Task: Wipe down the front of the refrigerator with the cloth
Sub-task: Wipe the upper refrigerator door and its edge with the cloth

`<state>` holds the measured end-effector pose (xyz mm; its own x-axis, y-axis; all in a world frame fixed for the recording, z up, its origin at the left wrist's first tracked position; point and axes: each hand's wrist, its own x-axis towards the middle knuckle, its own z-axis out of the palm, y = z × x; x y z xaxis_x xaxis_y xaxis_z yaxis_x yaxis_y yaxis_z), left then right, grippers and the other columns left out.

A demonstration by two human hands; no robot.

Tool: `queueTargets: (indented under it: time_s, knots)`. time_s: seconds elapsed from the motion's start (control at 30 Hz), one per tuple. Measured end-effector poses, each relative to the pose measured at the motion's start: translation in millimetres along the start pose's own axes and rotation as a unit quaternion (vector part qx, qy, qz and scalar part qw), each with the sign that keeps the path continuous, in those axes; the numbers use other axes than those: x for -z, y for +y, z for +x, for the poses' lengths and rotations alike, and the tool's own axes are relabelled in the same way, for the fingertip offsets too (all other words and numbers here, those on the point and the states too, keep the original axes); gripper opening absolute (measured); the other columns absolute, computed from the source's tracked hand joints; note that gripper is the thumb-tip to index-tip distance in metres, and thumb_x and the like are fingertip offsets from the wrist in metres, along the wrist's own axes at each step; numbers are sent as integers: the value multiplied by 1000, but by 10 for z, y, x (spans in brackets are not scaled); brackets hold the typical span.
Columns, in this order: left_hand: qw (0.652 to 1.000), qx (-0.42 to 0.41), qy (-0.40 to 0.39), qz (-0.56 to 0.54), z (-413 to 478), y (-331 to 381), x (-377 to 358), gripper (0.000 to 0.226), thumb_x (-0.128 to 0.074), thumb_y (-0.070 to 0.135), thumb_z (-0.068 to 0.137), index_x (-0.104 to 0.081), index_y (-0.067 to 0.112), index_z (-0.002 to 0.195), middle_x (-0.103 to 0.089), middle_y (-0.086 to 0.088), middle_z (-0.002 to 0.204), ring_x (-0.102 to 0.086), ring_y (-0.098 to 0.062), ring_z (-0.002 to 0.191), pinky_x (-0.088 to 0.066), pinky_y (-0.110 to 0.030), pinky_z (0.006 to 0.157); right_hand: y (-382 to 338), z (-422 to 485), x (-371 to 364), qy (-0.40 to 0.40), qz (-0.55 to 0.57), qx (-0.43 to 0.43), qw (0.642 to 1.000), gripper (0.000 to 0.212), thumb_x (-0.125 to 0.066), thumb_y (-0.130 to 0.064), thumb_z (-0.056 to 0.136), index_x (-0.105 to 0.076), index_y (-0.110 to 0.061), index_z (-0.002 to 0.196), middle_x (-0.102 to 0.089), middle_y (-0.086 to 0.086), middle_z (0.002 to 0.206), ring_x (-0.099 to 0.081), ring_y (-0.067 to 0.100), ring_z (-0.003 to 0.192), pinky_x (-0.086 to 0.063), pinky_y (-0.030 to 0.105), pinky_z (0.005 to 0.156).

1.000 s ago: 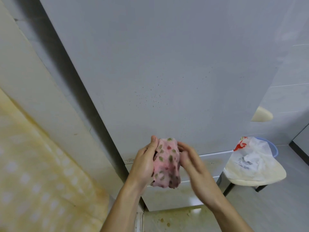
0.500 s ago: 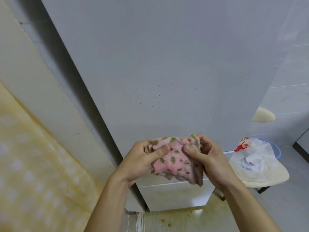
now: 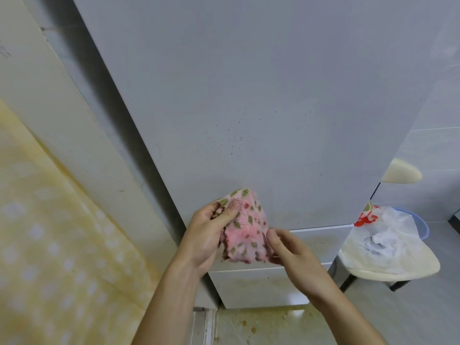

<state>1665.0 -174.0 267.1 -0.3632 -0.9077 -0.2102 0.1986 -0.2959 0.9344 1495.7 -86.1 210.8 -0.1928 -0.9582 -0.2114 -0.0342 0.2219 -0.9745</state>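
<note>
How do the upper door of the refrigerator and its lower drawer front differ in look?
The upper door is tall, with small dark specks; the lower drawer front is short, with yellowish smears. The cloth touches neither. Both are pale grey and unwiped.

**Pink cloth against a pale grey refrigerator**

The cloth (image 3: 245, 227) is pink, dotted with olive-green and red spots, with a darker maroon edge. The refrigerator (image 3: 249, 95) front is plain pale grey, sprinkled with small brown specks near its middle, and its lower drawer panels are whiter with yellowish stains. The curtain (image 3: 49, 232) is yellow with white dots. The plastic bag (image 3: 383, 235) is white with red print. The basin (image 3: 420, 227) is blue. The floor (image 3: 261, 327) shows yellow-brown stains.
</note>
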Motion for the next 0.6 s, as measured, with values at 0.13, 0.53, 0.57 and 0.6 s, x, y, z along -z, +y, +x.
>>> queueTargets:
  time_s: [0.13,0.53,0.57,0.6]
  knots:
    - [997,-18,51,55,-24,14,117,22,-74,17,92,-76,8,112,-80,-12,111,-76,-26,106,-57,-41,97,-58,-14,66,88,-14,26,996,27,-63,-27,103,-73,-9,85,-77,1,80,-72,14,83,-55,29,81]
    - [959,-19,4,284,-28,-157,202,30,-45,40,111,-74,41,114,-75,23,113,-68,3,110,-52,-22,96,-1000,6,169,-32,212,105,971,26,-58,-21,99,-71,-13,121,-65,6,75,-66,16,70,-59,27,75]
    - [968,-6,-29,250,-41,-185,171,37,-40,36,112,-76,38,112,-76,20,112,-68,0,109,-52,-23,98,-1068,12,169,-58,228,97,967,26,-54,-15,102,-72,-10,120,-70,5,79,-68,15,72,-59,28,76]
    - [979,8,-59,195,-55,-217,144,40,-39,32,111,-79,33,109,-78,13,110,-70,-6,107,-51,-28,100,-1144,0,168,-84,244,84,963,27,-52,-7,102,-71,-6,121,-74,6,86,-71,16,73,-60,27,75]
